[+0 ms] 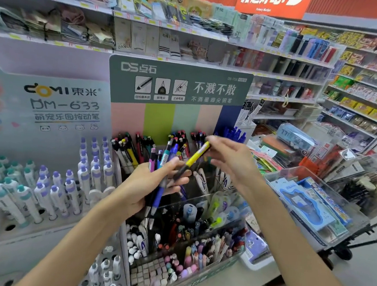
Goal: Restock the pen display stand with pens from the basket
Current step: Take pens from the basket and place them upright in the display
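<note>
Pens are in both our hands: our right hand pinches the upper end of a yellow-barrelled click pen with a black grip between thumb and fingertips, the pen slanting down toward our left hand. Our left hand's fingers curl around a loose bunch of pink, teal and blue plastic pens, tips pointing down past the palm. Just behind the hands stands the grey-green cardboard pen display stand with pastel stripes, its clear compartments holding upright black, red and yellow click pens and, at the right end, blue capped pens. Below it, a clear acrylic tray holds pastel erasers and small pens. To the left, a pale lilac display of white pens with purple and teal caps stands in rows. To the right, a clear plastic bin of blue packaged stationery sits near the counter edge.
</note>
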{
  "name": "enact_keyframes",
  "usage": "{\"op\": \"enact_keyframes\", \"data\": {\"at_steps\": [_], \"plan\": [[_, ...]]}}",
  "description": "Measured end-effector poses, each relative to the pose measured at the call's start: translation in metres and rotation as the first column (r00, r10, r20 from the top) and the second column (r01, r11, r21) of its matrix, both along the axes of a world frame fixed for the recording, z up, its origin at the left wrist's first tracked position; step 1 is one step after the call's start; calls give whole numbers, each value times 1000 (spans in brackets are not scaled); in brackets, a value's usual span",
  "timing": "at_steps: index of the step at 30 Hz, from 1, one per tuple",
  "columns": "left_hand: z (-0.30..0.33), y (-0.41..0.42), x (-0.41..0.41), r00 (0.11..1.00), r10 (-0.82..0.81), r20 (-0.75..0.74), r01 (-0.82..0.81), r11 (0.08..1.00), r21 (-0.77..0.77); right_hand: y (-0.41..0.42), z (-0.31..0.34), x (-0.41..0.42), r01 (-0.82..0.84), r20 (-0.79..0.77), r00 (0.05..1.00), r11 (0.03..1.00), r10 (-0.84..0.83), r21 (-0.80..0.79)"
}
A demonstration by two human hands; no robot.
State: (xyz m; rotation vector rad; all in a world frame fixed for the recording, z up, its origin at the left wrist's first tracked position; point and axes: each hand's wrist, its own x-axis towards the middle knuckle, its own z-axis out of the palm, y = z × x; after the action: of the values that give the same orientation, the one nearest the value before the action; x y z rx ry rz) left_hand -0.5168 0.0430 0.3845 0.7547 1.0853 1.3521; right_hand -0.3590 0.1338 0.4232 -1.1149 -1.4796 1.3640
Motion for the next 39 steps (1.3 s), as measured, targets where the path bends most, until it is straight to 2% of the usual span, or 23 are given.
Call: {"op": "enact_keyframes", "data": {"at_steps": [1, 3, 5, 7, 9, 12, 14, 18, 25, 27, 30, 33, 35, 37, 39], "plan": [[0, 0, -2, 999, 39, -11, -40, 999, -12, 7, 3, 4, 130, -70, 990, 989, -125, 73], [-2, 0, -6, 995, 93, -46, -94, 995, -34, 19, 7, 10, 364, -114, 932, 886, -345, 288], [-3, 1, -7, 992, 109, -61, -113, 992, -53, 27, 8, 7, 441, -114, 887, 749, -447, 495], [-4, 3, -5, 992, 113, -48, -116, 991, -68, 28, 6, -3, 390, -70, 886, 657, -458, 645], [-3, 4, -2, 992, 124, -25, -125, 989, -80, 29, 3, -15, 269, 22, 897, 585, -442, 765], [-2, 3, 2, 991, 133, -13, -133, 988, -77, 31, -7, -31, 74, 185, 898, 553, -399, 830], [-1, 2, 3, 991, 130, 11, -129, 989, -73, 33, -14, -38, -14, 280, 876, 559, -393, 829], [-2, -1, 1, 993, 114, 15, -113, 992, -56, 32, -19, -43, -91, 367, 836, 557, -408, 826], [-2, -4, -4, 993, 120, 10, -120, 992, -39, 26, -11, -47, -299, 582, 641, 535, -501, 790], [-1, -5, -4, 991, 130, 5, -130, 990, -50, 27, -9, -45, -324, 637, 592, 577, -494, 750], [-1, -7, -6, 991, 134, -27, -135, 990, -43, 23, -8, -39, -256, 633, 675, 684, -380, 683], [-3, -8, -5, 995, 94, -32, -95, 995, -26, 12, -9, -38, -91, 487, 799, 729, -353, 678], [-4, -6, -2, 998, 60, -24, -60, 998, -10, 2, -8, -38, -6, 390, 887, 836, -250, 549], [-6, -2, 2, 999, 30, -23, -29, 1000, 10, -10, -9, -34, -56, 351, 934, 943, -67, 327], [-7, 4, 9, 999, -3, -39, 4, 1000, 27, -16, -12, -24, -86, 286, 958, 978, 28, 191]]}}
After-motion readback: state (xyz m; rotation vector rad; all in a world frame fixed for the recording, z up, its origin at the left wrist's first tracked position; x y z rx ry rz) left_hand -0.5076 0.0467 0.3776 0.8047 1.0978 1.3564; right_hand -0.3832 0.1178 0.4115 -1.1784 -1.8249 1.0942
